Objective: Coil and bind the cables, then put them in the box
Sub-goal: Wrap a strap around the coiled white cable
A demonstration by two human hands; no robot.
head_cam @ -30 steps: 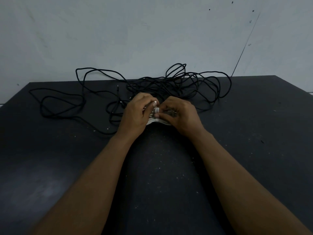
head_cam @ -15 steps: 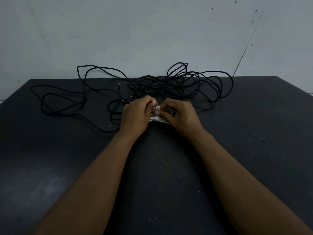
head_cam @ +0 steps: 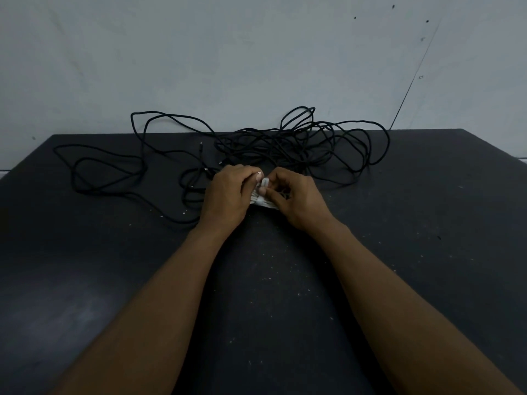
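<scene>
I'm looking down my feed now: two bare forearms run up the dark, speckled table (head_cam: 427, 252) and meet at its middle. The left hand (head_cam: 225, 195) and right hand (head_cam: 299, 201) sit knuckle to knuckle, both resting low on the tabletop. Between them is a small white bundle (head_cam: 264, 203), mostly hidden, so I can't tell what it's made of. The left fingers (head_cam: 248, 173) are curled in tight and the right fingers (head_cam: 281, 178) are curled to match, both sets pinching that bundle. A short white end (head_cam: 265, 182) pokes up between the fingertips.

Just beyond the hands, the black cables (head_cam: 285, 146) lie uncoiled in a loose tangle along the table's far edge. It's thickest behind the right hand, with long loops trailing off left. One plug tip (head_cam: 201, 145) shows there. A few loops rise against the pale wall (head_cam: 228, 52).
</scene>
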